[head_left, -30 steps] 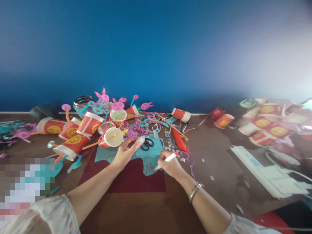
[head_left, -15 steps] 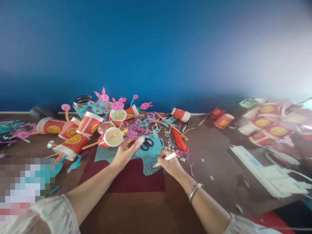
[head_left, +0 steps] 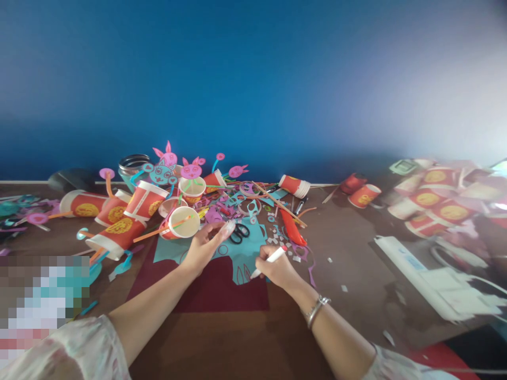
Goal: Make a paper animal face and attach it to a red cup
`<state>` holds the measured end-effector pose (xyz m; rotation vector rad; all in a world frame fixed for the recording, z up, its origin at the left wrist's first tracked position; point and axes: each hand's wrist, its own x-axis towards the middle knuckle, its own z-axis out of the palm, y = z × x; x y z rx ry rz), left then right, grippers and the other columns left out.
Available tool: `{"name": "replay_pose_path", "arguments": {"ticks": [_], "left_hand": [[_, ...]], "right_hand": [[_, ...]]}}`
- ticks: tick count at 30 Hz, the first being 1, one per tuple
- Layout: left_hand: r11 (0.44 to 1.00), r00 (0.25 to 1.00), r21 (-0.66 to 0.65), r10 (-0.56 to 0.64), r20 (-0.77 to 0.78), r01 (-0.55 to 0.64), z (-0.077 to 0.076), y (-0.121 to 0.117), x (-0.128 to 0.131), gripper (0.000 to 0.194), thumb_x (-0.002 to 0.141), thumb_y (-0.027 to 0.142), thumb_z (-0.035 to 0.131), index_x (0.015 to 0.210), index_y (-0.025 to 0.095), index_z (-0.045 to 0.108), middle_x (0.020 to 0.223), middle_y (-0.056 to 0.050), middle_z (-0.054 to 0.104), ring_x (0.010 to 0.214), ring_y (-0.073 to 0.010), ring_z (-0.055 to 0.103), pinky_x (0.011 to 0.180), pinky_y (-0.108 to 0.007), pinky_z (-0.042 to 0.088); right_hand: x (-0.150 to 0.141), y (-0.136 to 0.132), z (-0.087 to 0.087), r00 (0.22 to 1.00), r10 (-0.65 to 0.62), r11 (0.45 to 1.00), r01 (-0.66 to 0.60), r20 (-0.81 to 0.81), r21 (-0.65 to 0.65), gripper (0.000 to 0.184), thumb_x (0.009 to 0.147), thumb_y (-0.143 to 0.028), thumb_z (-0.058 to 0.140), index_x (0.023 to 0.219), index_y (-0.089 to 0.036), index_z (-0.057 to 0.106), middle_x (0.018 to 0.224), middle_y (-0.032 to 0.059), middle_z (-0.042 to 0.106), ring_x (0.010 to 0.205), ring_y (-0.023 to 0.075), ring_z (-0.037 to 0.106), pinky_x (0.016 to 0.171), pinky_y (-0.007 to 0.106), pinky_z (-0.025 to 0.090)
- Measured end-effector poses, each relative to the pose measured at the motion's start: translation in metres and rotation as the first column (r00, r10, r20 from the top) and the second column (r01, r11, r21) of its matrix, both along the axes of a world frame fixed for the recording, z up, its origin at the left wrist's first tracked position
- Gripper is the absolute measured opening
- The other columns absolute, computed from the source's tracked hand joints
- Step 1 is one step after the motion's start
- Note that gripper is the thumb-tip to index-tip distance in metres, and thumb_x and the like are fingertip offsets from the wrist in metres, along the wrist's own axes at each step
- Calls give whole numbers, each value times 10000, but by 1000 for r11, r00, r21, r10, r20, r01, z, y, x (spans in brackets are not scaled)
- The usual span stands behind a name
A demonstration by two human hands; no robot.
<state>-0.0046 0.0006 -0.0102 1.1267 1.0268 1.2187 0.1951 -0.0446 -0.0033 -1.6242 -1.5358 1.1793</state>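
Observation:
My right hand (head_left: 273, 264) is closed around a white marker (head_left: 276, 254) with a red end, its tip down on a sheet of light blue paper (head_left: 247, 248). Beside the tip, dark pointed outlines shaped like ears are drawn near the sheet's lower edge. My left hand (head_left: 208, 248) lies on the same sheet with its fingers stretched out toward black-handled scissors (head_left: 240, 233); the fingertips look pale and blurred. Under the blue sheet is a dark red sheet (head_left: 222, 295). A small circle is drawn on the blue paper between my hands.
Red paper cups (head_left: 146, 200), several with straws and paper animal faces, crowd the left. Paper scraps (head_left: 237, 203) and an orange-red object (head_left: 292, 227) lie behind my hands. At right are a white power strip (head_left: 420, 277) and more cups (head_left: 435, 198). A blue wall (head_left: 253, 95) rises behind.
The marker's tip has slid slightly right and toward me along the ear outline, and the pen stands a little steeper. My left hand has stayed in place.

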Motion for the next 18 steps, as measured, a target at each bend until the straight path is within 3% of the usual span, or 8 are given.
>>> {"name": "replay_pose_path", "arguments": {"ticks": [4,12,18], "left_hand": [[1000,1000,-5,-1,5,1,0,0,0,443,718,429,669,1036,127,613,1038,-107,671,961,-255,621,840,-370,500],[1000,1000,-2,9,-10,-9,-1,2,0,439,708,442,673,1022,138,627,1012,-96,680,944,-255,626,831,-369,502],[1000,1000,-2,6,-5,-6,-1,1,0,428,712,434,671,1020,141,626,1026,-93,678,957,-251,623,845,-367,496]], "right_hand": [[-1,0,4,1000,-6,1000,5,-25,-25,160,630,-215,495,506,-207,394,377,-56,493,383,96,481,384,178,296],[-2,1,5,999,-22,994,18,33,111,219,685,-250,512,502,-202,402,410,-48,502,396,81,429,404,180,304],[0,0,-1,1000,3,1000,-3,-3,23,175,657,-222,506,518,-204,403,401,-49,520,376,83,446,390,176,300]]}}
